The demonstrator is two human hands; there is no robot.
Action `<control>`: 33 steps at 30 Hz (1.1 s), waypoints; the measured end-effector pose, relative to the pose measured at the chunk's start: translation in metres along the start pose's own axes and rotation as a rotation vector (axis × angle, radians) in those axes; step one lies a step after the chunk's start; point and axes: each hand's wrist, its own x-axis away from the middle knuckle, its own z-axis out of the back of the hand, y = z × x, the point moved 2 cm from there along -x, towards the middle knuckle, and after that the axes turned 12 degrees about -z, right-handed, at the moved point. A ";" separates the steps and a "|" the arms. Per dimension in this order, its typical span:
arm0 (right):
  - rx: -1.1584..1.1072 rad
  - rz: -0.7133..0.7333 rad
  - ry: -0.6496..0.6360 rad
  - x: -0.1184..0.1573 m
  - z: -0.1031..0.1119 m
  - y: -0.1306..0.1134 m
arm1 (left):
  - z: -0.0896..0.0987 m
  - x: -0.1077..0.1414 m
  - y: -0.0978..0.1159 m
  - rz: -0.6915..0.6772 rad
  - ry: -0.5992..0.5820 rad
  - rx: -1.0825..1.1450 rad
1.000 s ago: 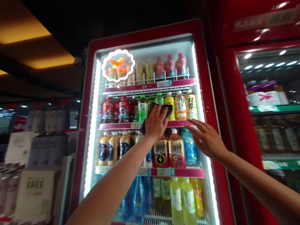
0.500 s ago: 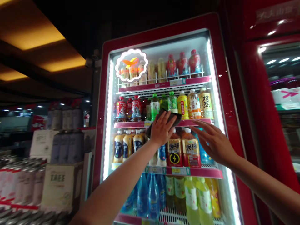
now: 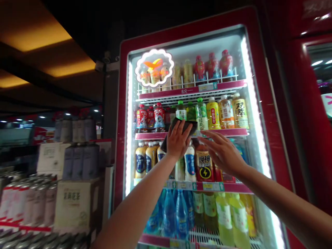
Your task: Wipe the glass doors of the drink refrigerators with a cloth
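Left forearm (image 3: pixel 140 200) slants toward 1–2 o'clock, left hand (image 3: pixel 178 140) flat, palm away. Right forearm (image 3: pixel 280 197) toward 10 o'clock, right hand (image 3: pixel 225 153) outstretched, near left's 3 o'clock.

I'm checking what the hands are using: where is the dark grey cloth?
In the head view, the dark grey cloth is near the centre, beneath the bare left hand, in front of the red-framed drinks cooler and left of the right hand.

a head-worn camera faces the red-framed cooler (image 3: pixel 186 33) from near (tilted slightly up, it seems)
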 end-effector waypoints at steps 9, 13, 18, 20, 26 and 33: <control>-0.225 -0.005 -0.081 -0.009 -0.052 -0.052 | -0.012 0.055 -0.004 0.493 0.083 0.186; -0.191 -0.058 -0.071 -0.018 -0.090 -0.071 | -0.010 0.068 -0.007 0.445 -0.012 0.354; 0.033 -0.115 0.061 -0.035 -0.136 -0.098 | 0.029 0.096 -0.040 0.310 -0.080 0.386; 0.065 -0.129 0.133 -0.042 -0.150 -0.111 | 0.047 0.117 -0.057 0.211 -0.049 0.353; 0.126 0.096 0.083 -0.027 -0.163 -0.126 | 0.080 0.187 -0.114 0.020 -0.115 0.033; 0.272 0.136 0.134 -0.055 -0.139 -0.082 | 0.088 0.242 -0.158 -0.068 -0.177 -0.248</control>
